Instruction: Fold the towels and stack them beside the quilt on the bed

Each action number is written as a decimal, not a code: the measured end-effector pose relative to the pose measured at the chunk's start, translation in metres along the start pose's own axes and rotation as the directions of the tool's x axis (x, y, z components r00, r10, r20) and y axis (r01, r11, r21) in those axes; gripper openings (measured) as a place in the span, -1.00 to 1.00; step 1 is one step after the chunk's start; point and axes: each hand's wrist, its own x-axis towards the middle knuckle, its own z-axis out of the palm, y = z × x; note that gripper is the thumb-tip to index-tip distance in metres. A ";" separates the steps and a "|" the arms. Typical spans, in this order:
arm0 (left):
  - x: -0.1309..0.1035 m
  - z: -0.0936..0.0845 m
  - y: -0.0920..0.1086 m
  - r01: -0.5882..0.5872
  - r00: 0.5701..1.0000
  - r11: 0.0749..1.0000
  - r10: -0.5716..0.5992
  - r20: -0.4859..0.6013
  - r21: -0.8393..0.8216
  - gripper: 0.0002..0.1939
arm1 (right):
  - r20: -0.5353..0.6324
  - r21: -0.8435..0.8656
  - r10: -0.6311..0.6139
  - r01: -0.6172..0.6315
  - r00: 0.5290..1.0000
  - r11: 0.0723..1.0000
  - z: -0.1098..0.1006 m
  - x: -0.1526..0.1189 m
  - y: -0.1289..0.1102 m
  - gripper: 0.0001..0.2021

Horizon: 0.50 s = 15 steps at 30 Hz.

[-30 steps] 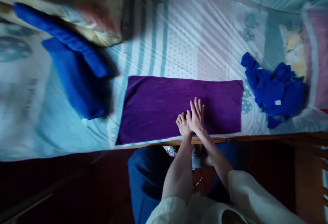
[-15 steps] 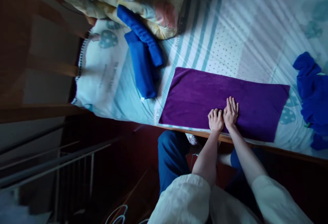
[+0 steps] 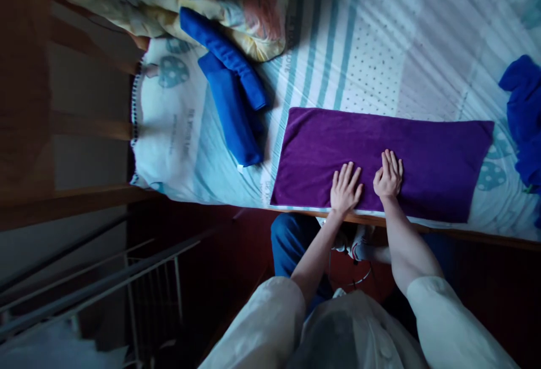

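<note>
A purple towel (image 3: 321,149) lies spread out flat near the front edge of the bed. My left hand (image 3: 345,190) rests palm down on its front part with the fingers spread. To the right of it, my right hand (image 3: 389,175) also lies on the towel, fingers stretched out and thumb a little apart. Neither hand grips the cloth. Left of the towel are blue folded cloths (image 3: 232,110), one lying partly over the other. A crumpled blue cloth (image 3: 526,115) sits at the far right, cut off by the frame edge.
A patterned bedsheet (image 3: 380,65) covers the bed. At the back left is a bunched yellowish quilt (image 3: 253,25). A wooden bed frame (image 3: 84,197) stands on the left, with metal rails (image 3: 105,276) below it. My knee (image 3: 287,245) is under the bed edge.
My hands have moved apart: the left has slid leftward and its fingers have spread, while the right has shifted slightly right. The towel stays flat. The camera view has shifted a little.
</note>
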 end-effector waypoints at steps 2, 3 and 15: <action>-0.001 -0.019 -0.029 0.080 0.997 0.997 -0.079 -0.020 0.024 -0.40 | 0.009 -0.002 0.000 0.000 1.000 1.000 -0.002 0.000 -0.001 -0.41; -0.002 -0.029 -0.044 0.126 0.992 0.991 -0.125 -0.033 0.037 -0.39 | 0.014 -0.004 0.001 -0.001 1.000 1.000 -0.002 0.000 -0.001 -0.41; -0.027 -0.093 -0.144 0.409 0.911 0.904 -0.395 -0.119 0.124 -0.34 | 0.026 0.040 0.007 -0.008 1.000 0.999 0.000 -0.002 -0.001 -0.37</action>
